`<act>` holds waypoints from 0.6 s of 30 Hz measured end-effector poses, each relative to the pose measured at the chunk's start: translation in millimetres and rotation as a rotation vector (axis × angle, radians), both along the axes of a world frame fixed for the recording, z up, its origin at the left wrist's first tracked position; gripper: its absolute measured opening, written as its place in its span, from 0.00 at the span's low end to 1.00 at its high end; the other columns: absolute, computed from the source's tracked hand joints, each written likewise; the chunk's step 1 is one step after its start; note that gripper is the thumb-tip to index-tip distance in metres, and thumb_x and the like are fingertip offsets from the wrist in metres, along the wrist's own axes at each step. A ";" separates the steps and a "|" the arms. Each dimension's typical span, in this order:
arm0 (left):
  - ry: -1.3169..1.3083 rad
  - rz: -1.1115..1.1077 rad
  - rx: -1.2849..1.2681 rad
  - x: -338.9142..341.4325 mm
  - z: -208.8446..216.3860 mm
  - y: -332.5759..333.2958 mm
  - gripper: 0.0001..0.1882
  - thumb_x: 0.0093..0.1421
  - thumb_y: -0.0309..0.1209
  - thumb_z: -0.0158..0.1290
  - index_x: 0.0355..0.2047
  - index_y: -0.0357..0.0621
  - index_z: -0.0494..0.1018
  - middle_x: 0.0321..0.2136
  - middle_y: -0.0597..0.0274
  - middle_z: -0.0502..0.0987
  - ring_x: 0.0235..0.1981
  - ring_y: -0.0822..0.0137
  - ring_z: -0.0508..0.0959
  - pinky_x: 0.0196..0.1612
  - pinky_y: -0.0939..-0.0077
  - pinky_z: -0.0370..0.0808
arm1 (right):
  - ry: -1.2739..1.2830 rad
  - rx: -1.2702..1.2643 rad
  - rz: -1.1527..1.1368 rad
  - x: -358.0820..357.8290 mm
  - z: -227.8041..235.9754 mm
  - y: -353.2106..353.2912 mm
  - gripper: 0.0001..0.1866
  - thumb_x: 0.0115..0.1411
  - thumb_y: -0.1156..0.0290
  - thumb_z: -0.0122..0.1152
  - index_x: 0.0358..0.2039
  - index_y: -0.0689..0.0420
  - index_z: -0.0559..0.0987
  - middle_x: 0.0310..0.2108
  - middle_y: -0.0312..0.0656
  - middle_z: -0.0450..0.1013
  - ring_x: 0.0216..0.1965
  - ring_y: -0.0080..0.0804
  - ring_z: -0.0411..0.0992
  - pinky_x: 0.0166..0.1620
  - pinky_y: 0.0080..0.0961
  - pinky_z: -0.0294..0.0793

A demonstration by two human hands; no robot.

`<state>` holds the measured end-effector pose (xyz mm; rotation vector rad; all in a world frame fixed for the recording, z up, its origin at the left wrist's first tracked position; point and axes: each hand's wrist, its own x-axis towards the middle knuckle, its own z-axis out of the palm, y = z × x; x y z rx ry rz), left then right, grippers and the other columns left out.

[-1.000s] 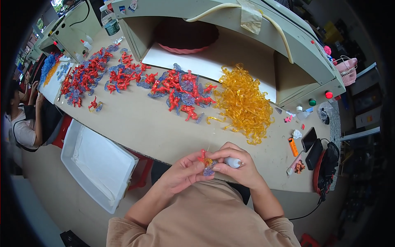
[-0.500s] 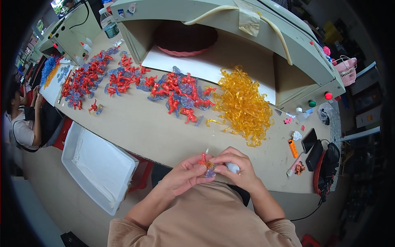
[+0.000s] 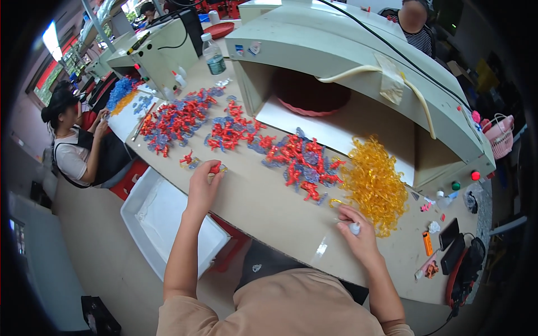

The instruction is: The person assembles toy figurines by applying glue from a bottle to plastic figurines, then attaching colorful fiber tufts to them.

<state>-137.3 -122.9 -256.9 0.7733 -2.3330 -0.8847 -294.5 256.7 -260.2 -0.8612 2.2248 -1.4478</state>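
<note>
Toward the left of the table, my left hand (image 3: 202,187) has its fingers closed on a small red figurine (image 3: 216,168) with a bit of yellow showing, at or just above the tabletop. Beside it lies another red figurine with a clear bluish part (image 3: 189,161). My right hand (image 3: 361,235) wraps round a small white bottle (image 3: 354,228), probably glue. Its fingertips are close to a loose yellow curly strand (image 3: 335,203) at the edge of a heap of translucent yellow strands (image 3: 375,179); whether they touch it is unclear.
Piles of red figurines and bluish parts (image 3: 300,159) spread across the table. Behind them stands a pale green booth (image 3: 358,50) holding a dark round tray (image 3: 311,95). A white bin (image 3: 168,218) sits below the left edge. An orange lighter (image 3: 427,243) lies right; a person (image 3: 75,145) sits far left.
My hands have parted. The left carried the figurine out to the left of the table; the right moved with the bottle toward the yellow heap. The view has shifted left.
</note>
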 end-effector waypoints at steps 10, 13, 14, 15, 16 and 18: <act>-0.030 0.034 -0.300 -6.4 17.6 -13.2 0.23 0.56 0.25 0.58 0.52 0.40 0.68 0.47 0.48 0.72 0.49 0.51 0.72 0.49 0.62 0.71 | 0.110 -0.005 -0.034 10.7 2.7 8.7 0.19 0.52 0.78 0.63 0.46 0.62 0.77 0.48 0.46 0.73 0.46 0.34 0.73 0.48 0.27 0.74; -0.026 -0.015 -0.128 -36.0 32.8 -25.1 0.28 0.57 0.29 0.58 0.58 0.42 0.64 0.55 0.46 0.65 0.56 0.48 0.66 0.56 0.63 0.67 | 0.084 -0.024 -0.074 14.4 -5.5 21.4 0.19 0.50 0.79 0.63 0.45 0.62 0.78 0.45 0.46 0.74 0.44 0.34 0.74 0.47 0.26 0.74; -0.004 0.016 -0.196 -49.5 29.9 -36.7 0.31 0.58 0.34 0.58 0.60 0.43 0.61 0.58 0.44 0.62 0.59 0.48 0.64 0.59 0.62 0.64 | 0.086 -0.023 -0.067 15.6 -4.1 21.7 0.19 0.50 0.79 0.63 0.45 0.62 0.78 0.45 0.46 0.74 0.44 0.34 0.74 0.47 0.26 0.74; 0.020 0.041 -0.261 -64.8 25.0 -47.5 0.33 0.58 0.39 0.58 0.61 0.44 0.59 0.60 0.42 0.60 0.62 0.47 0.61 0.62 0.61 0.61 | 0.082 -0.037 -0.065 17.2 -2.6 22.7 0.19 0.49 0.80 0.62 0.44 0.61 0.78 0.44 0.45 0.74 0.43 0.34 0.74 0.46 0.26 0.74; 0.026 0.034 -0.255 -79.8 21.7 -56.1 0.33 0.58 0.39 0.58 0.61 0.44 0.59 0.60 0.42 0.60 0.62 0.47 0.61 0.62 0.61 0.61 | 0.080 -0.049 -0.069 18.6 -1.2 24.9 0.19 0.49 0.80 0.62 0.44 0.61 0.78 0.43 0.45 0.75 0.43 0.34 0.74 0.46 0.26 0.74; -0.172 0.257 -0.236 -102.4 16.3 -73.6 0.40 0.58 0.51 0.55 0.64 0.45 0.56 0.63 0.39 0.53 0.65 0.46 0.55 0.64 0.60 0.57 | 0.076 -0.055 -0.060 20.8 -1.0 27.0 0.18 0.49 0.80 0.62 0.44 0.61 0.78 0.42 0.45 0.75 0.42 0.35 0.74 0.46 0.26 0.74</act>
